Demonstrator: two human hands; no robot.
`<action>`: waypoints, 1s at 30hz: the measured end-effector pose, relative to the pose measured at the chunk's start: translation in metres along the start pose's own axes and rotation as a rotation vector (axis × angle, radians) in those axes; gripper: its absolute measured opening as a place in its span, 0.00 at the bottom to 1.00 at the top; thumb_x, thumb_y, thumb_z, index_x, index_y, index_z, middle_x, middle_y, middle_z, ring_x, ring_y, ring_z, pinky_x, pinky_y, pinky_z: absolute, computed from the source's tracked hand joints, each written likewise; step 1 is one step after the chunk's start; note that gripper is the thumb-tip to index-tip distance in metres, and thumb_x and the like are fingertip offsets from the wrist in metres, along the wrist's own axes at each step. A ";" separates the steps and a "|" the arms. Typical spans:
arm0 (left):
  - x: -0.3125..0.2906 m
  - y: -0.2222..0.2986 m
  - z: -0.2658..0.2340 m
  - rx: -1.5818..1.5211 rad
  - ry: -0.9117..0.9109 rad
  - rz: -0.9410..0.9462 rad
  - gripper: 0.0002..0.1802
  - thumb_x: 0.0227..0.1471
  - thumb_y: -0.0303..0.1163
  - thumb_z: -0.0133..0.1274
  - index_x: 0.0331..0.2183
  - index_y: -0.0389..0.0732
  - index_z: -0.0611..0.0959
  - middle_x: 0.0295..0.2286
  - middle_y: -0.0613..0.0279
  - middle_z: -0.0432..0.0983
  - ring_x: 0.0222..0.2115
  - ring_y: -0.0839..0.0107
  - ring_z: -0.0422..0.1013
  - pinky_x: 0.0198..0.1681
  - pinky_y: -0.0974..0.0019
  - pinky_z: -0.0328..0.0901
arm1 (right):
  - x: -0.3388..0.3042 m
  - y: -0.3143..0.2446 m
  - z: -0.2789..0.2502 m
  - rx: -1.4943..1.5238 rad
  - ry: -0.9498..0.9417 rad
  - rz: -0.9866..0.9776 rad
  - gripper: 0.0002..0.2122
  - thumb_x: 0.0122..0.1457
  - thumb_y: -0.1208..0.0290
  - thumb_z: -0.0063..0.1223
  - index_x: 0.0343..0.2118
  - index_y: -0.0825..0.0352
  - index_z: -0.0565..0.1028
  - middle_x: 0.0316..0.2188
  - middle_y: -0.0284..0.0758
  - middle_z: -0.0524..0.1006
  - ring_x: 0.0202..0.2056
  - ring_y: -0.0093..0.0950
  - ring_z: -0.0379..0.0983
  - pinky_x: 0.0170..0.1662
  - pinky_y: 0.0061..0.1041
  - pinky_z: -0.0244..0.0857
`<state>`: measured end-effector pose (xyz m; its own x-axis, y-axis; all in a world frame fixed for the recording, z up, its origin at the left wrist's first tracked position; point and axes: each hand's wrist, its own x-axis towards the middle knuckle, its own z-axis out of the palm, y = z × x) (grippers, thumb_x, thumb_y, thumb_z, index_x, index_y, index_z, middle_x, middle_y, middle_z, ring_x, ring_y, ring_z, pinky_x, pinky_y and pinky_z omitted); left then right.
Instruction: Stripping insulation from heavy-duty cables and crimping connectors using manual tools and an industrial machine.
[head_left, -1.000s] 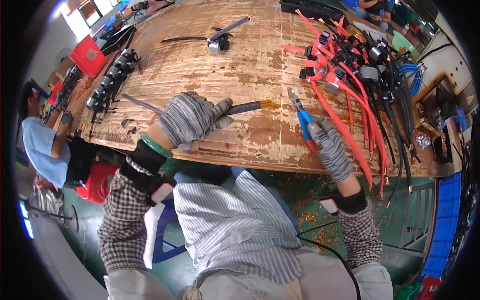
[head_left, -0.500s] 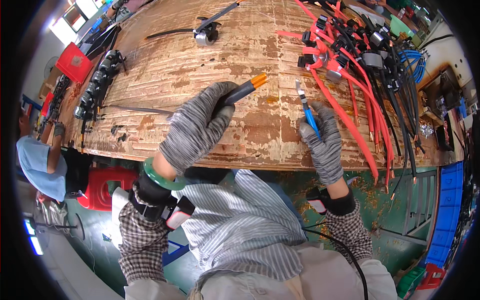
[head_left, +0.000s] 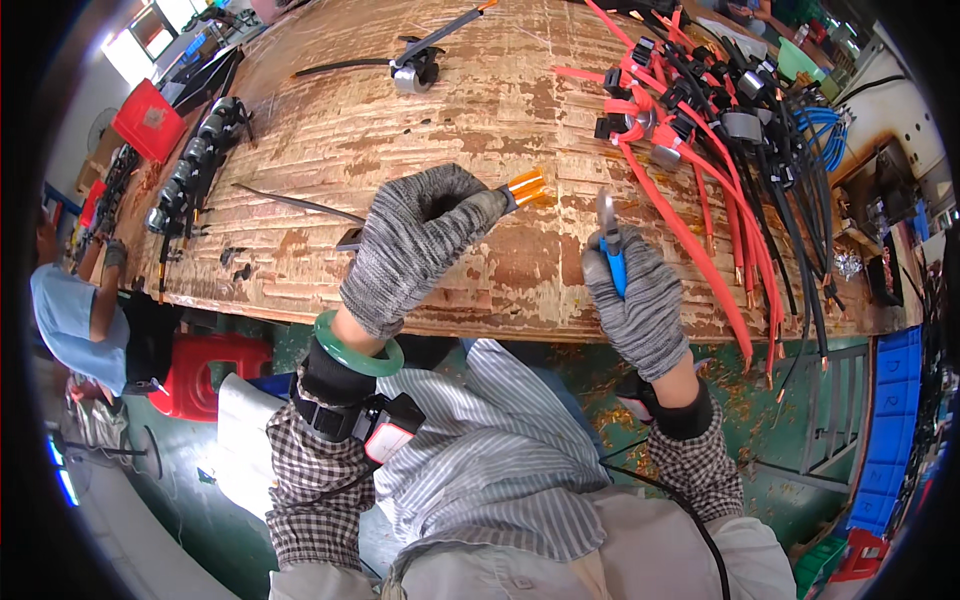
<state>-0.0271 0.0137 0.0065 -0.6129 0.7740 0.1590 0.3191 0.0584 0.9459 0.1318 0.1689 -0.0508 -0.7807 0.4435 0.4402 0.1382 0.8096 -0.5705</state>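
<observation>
My left hand (head_left: 415, 240), in a grey knitted glove, is closed round a dark cable over the table's near half. The bared orange wires (head_left: 527, 187) of that cable stick out past my thumb and fingertips, pointing right. A thin dark length (head_left: 300, 205) trails from beneath the hand toward the left. To the right, my gloved right hand (head_left: 635, 300) grips a blue-handled knife (head_left: 613, 265), its metal blade upward. Blade and wires are apart. My palm and fingers hide the middle of the cable.
Red and black cables with metal rings (head_left: 741, 124) are heaped at the right of the worn wooden table (head_left: 480, 130). Another ringed cable (head_left: 412, 70) lies farther back. Several silver rings (head_left: 180, 180) line the left side. A co-worker (head_left: 75, 310) sits by a red stool (head_left: 205, 375).
My left hand has shifted right and slid up the cable, covering most of the sheath near the wires. The knife has turned more upright and come slightly lower in my right hand.
</observation>
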 end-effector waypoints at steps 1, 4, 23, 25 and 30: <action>-0.002 0.002 0.001 -0.004 0.001 -0.011 0.10 0.48 0.36 0.53 0.27 0.39 0.80 0.17 0.73 0.67 0.18 0.85 0.57 0.20 0.79 0.51 | 0.001 0.000 0.003 0.019 -0.003 0.006 0.12 0.53 0.65 0.49 0.36 0.67 0.70 0.26 0.42 0.72 0.28 0.41 0.70 0.31 0.35 0.64; -0.008 0.003 0.000 -0.001 0.012 -0.010 0.11 0.48 0.37 0.53 0.26 0.38 0.80 0.17 0.73 0.67 0.18 0.86 0.58 0.20 0.79 0.51 | 0.003 -0.006 0.008 -0.030 -0.019 0.008 0.13 0.51 0.66 0.50 0.38 0.68 0.69 0.28 0.44 0.72 0.30 0.41 0.70 0.33 0.35 0.65; -0.021 -0.022 -0.011 0.119 -0.104 0.200 0.15 0.52 0.36 0.47 0.29 0.34 0.79 0.18 0.65 0.68 0.19 0.78 0.62 0.23 0.75 0.58 | 0.015 -0.011 0.012 -0.188 -0.128 -0.319 0.23 0.47 0.70 0.53 0.46 0.71 0.63 0.43 0.49 0.66 0.45 0.46 0.63 0.49 0.37 0.61; -0.016 -0.022 -0.012 0.185 -0.188 0.357 0.14 0.54 0.34 0.46 0.29 0.32 0.79 0.18 0.63 0.69 0.20 0.76 0.63 0.24 0.73 0.59 | 0.010 -0.010 0.013 -0.223 -0.104 -0.366 0.24 0.46 0.70 0.53 0.47 0.71 0.62 0.43 0.51 0.66 0.46 0.46 0.63 0.50 0.37 0.60; -0.020 -0.015 -0.006 0.164 -0.169 0.285 0.14 0.54 0.34 0.45 0.31 0.32 0.79 0.20 0.61 0.71 0.21 0.76 0.65 0.25 0.72 0.60 | 0.012 -0.012 0.018 -0.264 -0.044 -0.343 0.24 0.46 0.70 0.53 0.47 0.71 0.62 0.41 0.50 0.66 0.44 0.45 0.64 0.48 0.36 0.61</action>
<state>-0.0239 -0.0064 -0.0095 -0.3591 0.8662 0.3476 0.5799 -0.0847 0.8103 0.1098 0.1579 -0.0515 -0.8331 0.1193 0.5401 0.0128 0.9804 -0.1968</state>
